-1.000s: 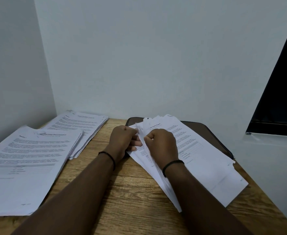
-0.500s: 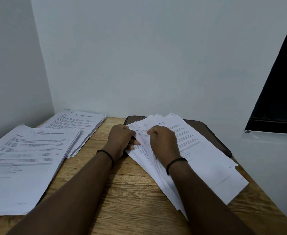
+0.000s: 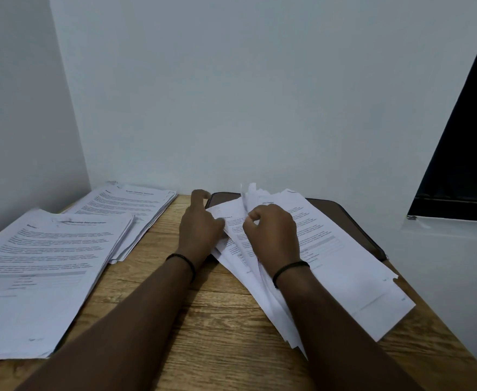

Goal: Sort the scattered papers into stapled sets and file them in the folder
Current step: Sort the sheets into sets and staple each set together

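Sorting is under way at centre-right of the frame: the right hand (image 3: 271, 232) pinches lifted sheet corners of the loose stack (image 3: 330, 258), which overlaps the brown folder (image 3: 350, 218). The left hand (image 3: 200, 230) apparently steadies it, fingers relaxed. Next, one page must be separated cleanly.

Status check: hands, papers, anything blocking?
Right hand pinching sheets off the loose stack; left hand on its left edge. Stack lies on the brown folder. Two sorted piles left; nothing blocking.
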